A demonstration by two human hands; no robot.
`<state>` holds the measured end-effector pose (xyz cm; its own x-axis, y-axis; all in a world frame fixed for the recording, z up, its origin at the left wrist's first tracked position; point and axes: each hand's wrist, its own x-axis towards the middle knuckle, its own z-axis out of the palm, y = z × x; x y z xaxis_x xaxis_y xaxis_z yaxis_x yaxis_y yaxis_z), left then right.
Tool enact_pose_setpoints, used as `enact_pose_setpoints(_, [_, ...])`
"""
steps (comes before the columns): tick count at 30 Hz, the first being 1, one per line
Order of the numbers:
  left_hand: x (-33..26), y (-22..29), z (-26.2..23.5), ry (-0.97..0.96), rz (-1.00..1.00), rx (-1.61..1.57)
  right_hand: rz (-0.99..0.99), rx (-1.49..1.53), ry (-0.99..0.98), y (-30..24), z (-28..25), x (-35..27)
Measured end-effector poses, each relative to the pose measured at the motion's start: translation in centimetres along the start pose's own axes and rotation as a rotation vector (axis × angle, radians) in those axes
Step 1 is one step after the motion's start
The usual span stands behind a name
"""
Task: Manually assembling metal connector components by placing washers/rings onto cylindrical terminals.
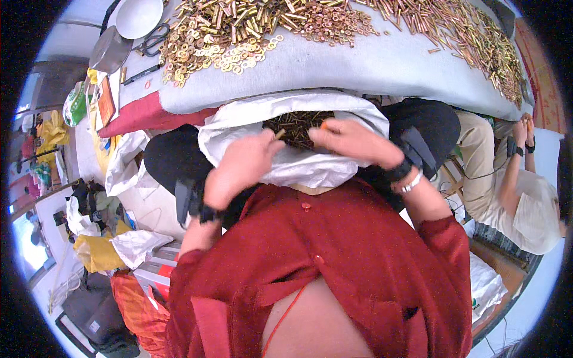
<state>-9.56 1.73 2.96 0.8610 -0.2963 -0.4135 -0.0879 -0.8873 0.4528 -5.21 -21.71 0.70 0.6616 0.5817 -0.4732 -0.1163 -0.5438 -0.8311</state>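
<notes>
White woven sack [298,170] is lying open on the person's lap below the worktop [358,65], soft but probably heavy with small brass parts [295,126]. Left hand [242,167] and right hand [352,143] are each pinching a part at its mouth.

Single head-worn fisheye, looking steeply down from close above the lap; own red shirt [358,262] fills the near edge, grey table [358,65] curves across the far edge, a second person [525,197] at far right rim
</notes>
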Motion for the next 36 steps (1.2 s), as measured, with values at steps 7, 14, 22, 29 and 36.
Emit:
enact_pose_setpoints(7, [1.8,-0.5,3.6,-0.222,0.119,0.156,0.023,-0.665,0.226,1.9,-0.3,6.8])
enact_pose_setpoints(14, [1.0,-0.4,3.9,-0.387,0.032,0.132,-0.077,-0.789,0.299,5.7,-1.3,9.4])
enact_pose_setpoints(22, [7.7,-5.1,2.0,0.224,0.026,-0.032,-0.324,-0.822,0.361,4.7,-0.9,7.3])
enact_pose_setpoints(29, [9.3,-6.4,3.9,0.233,-0.004,-0.006,-0.061,-0.793,0.256,4.9,-1.8,8.4])
enact_pose_setpoints(36, [6.6,-5.0,4.4,0.118,0.179,0.118,-0.02,-0.901,0.2,3.5,-1.0,6.9])
